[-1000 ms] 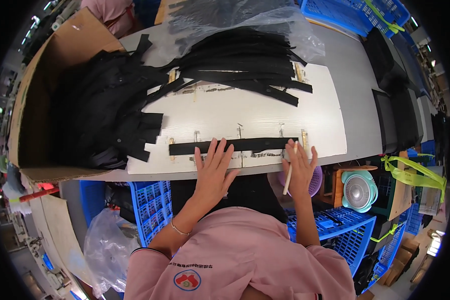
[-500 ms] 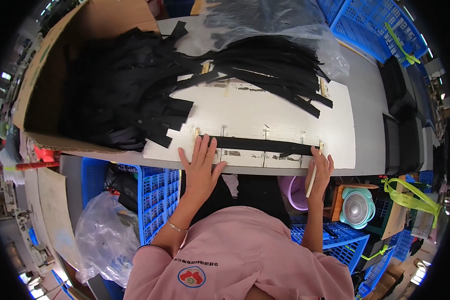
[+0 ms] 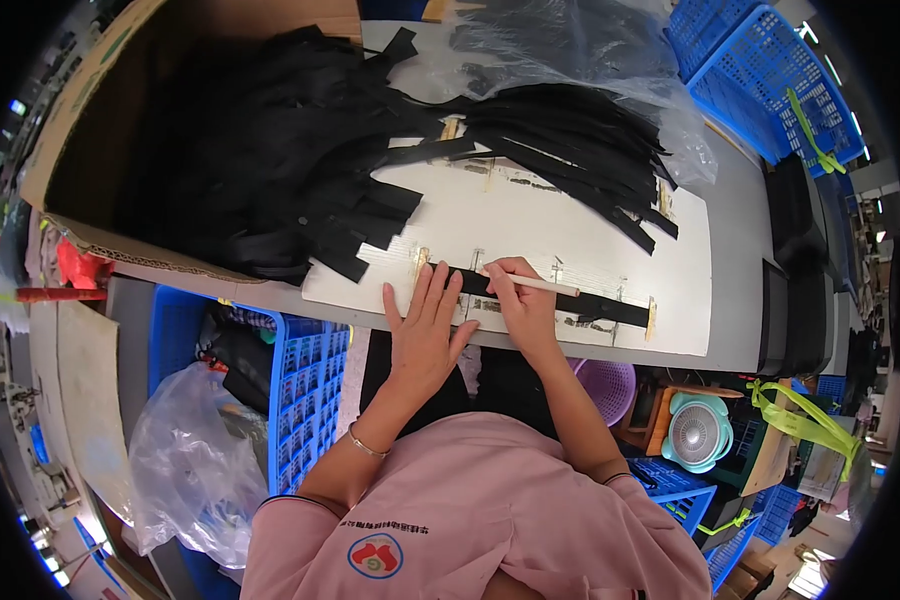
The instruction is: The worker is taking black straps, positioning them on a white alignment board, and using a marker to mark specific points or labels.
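A single black fabric strip (image 3: 615, 309) lies lengthwise along the near part of a white board (image 3: 530, 215), which has dark marks and bits of yellowish tape on it. My left hand (image 3: 422, 325) rests flat on the strip's left end, fingers stretched out. Close beside it, my right hand (image 3: 530, 315) grips a thin pale pencil (image 3: 560, 288) like a writing tool. Its tip end is over the strip near my left fingers; whether it touches the cloth is hard to see.
At the left, a cardboard box (image 3: 45, 185) on its side spills a heap of black strips (image 3: 240, 160) onto the board. More black strips (image 3: 560, 125) lie bundled across its far part. Behind is clear plastic sheeting (image 3: 685, 145); a blue crate (image 3: 760, 70) stands far right.
My right hand has left the strip's right end and moved left, beside my left hand, bringing the pencil over the strip. My left hand stays on the left end. The view has shifted slightly.
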A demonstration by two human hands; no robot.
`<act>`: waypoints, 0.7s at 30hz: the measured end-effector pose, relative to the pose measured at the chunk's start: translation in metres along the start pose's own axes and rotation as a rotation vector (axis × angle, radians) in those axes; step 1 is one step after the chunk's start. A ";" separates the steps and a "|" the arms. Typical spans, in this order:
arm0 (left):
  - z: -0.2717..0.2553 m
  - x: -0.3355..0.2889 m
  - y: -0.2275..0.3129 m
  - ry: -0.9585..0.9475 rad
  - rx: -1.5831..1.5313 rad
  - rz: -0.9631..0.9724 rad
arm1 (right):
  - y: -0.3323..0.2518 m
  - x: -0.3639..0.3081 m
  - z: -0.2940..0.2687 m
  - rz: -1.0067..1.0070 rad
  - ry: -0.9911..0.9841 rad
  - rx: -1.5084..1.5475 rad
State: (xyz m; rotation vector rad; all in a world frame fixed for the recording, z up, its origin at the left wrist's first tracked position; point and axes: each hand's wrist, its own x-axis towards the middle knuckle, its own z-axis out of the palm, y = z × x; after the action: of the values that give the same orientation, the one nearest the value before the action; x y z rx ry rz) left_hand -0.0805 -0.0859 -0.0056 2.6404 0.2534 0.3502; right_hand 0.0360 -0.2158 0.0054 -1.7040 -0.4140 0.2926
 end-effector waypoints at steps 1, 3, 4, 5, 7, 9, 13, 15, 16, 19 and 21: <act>-0.001 0.000 0.000 -0.010 -0.010 0.001 | 0.004 0.001 0.001 -0.010 -0.002 -0.044; -0.001 -0.001 0.000 -0.019 -0.021 -0.009 | 0.006 0.002 0.003 -0.018 -0.015 -0.091; -0.001 -0.001 0.000 -0.010 -0.013 -0.003 | 0.006 0.001 0.004 -0.026 -0.018 -0.111; -0.001 -0.001 0.000 0.000 -0.004 0.003 | 0.006 0.001 0.004 -0.034 -0.020 -0.130; -0.001 -0.002 -0.001 0.001 -0.007 -0.001 | 0.004 0.001 0.006 -0.031 -0.018 -0.136; 0.000 -0.001 -0.002 0.001 -0.010 -0.001 | 0.005 0.001 0.006 -0.028 -0.011 -0.141; -0.002 0.000 0.000 -0.005 -0.026 0.001 | 0.003 0.001 0.006 -0.072 -0.004 -0.166; -0.001 0.000 0.000 -0.015 -0.043 -0.002 | 0.003 0.002 0.007 -0.075 -0.012 -0.189; -0.001 0.000 -0.001 -0.017 -0.040 -0.004 | 0.004 0.002 0.008 -0.083 0.008 -0.197; -0.002 0.000 -0.001 -0.024 -0.031 -0.005 | 0.007 0.000 0.004 -0.084 0.008 -0.195; -0.003 0.000 0.000 -0.030 -0.026 -0.005 | 0.009 -0.002 0.001 -0.077 -0.011 -0.186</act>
State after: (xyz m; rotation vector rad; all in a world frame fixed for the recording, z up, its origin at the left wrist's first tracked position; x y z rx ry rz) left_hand -0.0812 -0.0847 -0.0034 2.6165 0.2438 0.3098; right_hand 0.0349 -0.2163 -0.0035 -1.8631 -0.5270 0.2127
